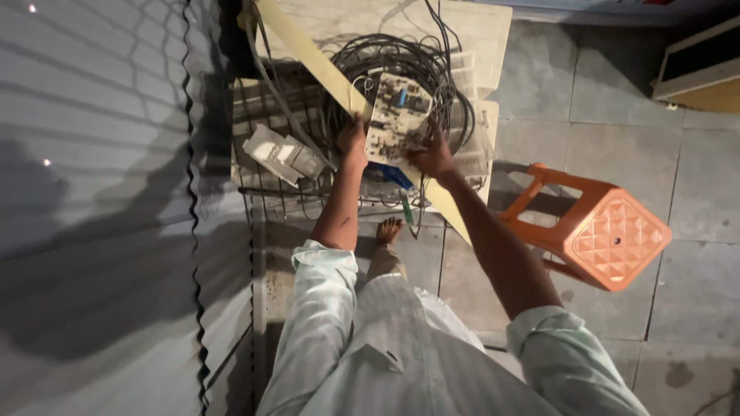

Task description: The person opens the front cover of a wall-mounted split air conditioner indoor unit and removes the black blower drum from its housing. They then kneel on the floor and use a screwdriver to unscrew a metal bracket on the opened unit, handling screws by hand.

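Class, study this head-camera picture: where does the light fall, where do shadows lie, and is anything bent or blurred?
Head view: light falls brightest on the circuit board held between the left hand and right hand; a broad dark shadow crosses the corrugated shutter at left; the shutter's ribs bow, suggesting wide-angle distortion; the orange stool is evenly lit; the top right corner is dim; the shirt looks soft.

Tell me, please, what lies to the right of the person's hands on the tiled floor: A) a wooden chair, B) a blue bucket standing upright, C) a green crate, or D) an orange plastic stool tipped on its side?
D: an orange plastic stool lies tipped on its side on the tiled floor, right of the right hand holding the circuit board.
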Demonstrator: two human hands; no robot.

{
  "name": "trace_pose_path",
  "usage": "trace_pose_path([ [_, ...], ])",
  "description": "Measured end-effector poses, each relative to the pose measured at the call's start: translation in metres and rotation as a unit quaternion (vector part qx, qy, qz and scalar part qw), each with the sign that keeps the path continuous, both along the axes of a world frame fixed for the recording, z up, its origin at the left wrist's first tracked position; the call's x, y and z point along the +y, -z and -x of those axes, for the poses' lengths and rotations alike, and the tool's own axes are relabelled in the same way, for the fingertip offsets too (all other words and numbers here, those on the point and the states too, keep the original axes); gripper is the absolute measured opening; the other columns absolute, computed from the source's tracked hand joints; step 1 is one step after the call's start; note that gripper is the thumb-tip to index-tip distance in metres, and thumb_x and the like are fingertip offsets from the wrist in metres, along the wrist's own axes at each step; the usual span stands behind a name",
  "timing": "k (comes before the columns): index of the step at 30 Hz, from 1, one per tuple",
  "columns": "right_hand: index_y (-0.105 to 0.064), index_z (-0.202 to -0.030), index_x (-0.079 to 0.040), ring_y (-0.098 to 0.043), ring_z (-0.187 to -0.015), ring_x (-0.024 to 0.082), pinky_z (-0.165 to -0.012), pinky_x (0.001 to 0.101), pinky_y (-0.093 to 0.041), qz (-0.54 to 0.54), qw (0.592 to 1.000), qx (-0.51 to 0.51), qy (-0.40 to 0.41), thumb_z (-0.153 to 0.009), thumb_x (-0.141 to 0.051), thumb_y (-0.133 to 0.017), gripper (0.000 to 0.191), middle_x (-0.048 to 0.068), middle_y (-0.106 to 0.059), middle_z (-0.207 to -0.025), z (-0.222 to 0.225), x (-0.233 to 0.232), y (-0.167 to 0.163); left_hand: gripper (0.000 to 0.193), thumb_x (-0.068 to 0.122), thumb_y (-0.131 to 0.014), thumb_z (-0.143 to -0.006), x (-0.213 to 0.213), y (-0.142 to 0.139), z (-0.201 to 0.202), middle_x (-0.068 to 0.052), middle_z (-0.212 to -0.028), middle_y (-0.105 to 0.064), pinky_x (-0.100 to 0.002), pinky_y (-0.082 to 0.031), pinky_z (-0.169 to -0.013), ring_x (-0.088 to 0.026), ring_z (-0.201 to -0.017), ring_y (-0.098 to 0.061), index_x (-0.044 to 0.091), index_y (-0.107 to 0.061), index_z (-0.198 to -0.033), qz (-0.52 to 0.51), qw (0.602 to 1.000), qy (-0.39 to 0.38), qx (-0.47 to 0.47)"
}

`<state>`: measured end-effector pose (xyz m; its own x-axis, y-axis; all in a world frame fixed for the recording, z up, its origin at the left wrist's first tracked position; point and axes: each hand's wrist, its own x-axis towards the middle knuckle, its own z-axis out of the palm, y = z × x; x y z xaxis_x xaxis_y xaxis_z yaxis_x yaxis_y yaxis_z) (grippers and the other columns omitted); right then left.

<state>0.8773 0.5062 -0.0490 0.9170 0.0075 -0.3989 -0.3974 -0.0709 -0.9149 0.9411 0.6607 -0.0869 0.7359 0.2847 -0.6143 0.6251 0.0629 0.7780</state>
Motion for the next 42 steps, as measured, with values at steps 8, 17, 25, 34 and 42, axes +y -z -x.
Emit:
trace_pose_path([
  [8, -0.017, -0.16, -0.016, -0.071, -0.116, 0.025, -0.09, 0.0408, -0.06, 0.106, 0.994, -0.007, -0.011, -0.071, -0.009, -0.09, 0.116, 0.015, -0.073, -0.126, -0.024, 0.02, 0.016, 0.036, 0.029, -0.075, -0.093, 0.008, 0.016, 0.001, -0.02, -0.102, -0.074, -0.045, -0.051, -0.081, -0.031, -0.09, -0.069, -0.004, -0.074, -0.107, -0.031, 0.999, 0.019, -0.04],
  [17, -0.028, -0.154, -0.011, -0.052, -0.122, 0.049, -0.097, 0.0547, -0.048, 0.408, 0.91, -0.072, -0.016, -0.07, -0.025, -0.093, 0.107, 0.028, -0.052, -0.138, -0.017, 0.04, -0.005, 0.05, 0.036, -0.078, -0.079, -0.001, 0.029, 0.01, -0.021, -0.109, -0.073, -0.048, -0.054, -0.093, -0.042, -0.105, -0.069, 0.005, -0.07, -0.118, -0.303, 0.936, 0.094, -0.15],
  [25, -0.048, -0.145, -0.006, -0.056, -0.116, 0.043, -0.096, 0.0534, -0.047, 0.439, 0.878, -0.183, 0.049, -0.088, -0.029, -0.085, 0.072, 0.023, -0.059, -0.127, 0.022, 0.017, -0.005, 0.064, 0.034, -0.084, -0.077, -0.009, 0.018, 0.022, -0.024, -0.12, -0.066, -0.051, -0.049, -0.099, -0.043, -0.115, -0.061, 0.004, -0.061, -0.128, -0.309, 0.923, 0.15, -0.175],
  [34, -0.054, -0.138, -0.003, -0.062, -0.108, 0.035, -0.091, 0.0457, -0.052, 0.426, 0.882, -0.139, 0.148, -0.09, -0.014, -0.078, 0.055, 0.017, -0.064, -0.115, 0.215, -0.058, 0.014, 0.076, 0.038, -0.085, -0.076, -0.043, 0.026, 0.038, -0.031, -0.126, -0.057, -0.057, -0.043, -0.101, -0.048, -0.12, -0.053, -0.003, -0.053, -0.132, -0.425, 0.864, 0.167, -0.212],
  [42, -0.055, -0.139, -0.008, -0.065, -0.102, 0.027, -0.081, 0.041, -0.055, 0.396, 0.849, 0.058, 0.345, -0.085, -0.013, -0.076, 0.059, 0.013, -0.066, -0.117, 0.382, -0.076, 0.017, 0.047, 0.019, -0.073, -0.095, -0.119, 0.01, 0.13, -0.021, -0.134, -0.062, -0.052, -0.042, -0.111, -0.042, -0.129, -0.055, 0.003, -0.056, -0.135, -0.241, 0.834, 0.254, -0.427],
])
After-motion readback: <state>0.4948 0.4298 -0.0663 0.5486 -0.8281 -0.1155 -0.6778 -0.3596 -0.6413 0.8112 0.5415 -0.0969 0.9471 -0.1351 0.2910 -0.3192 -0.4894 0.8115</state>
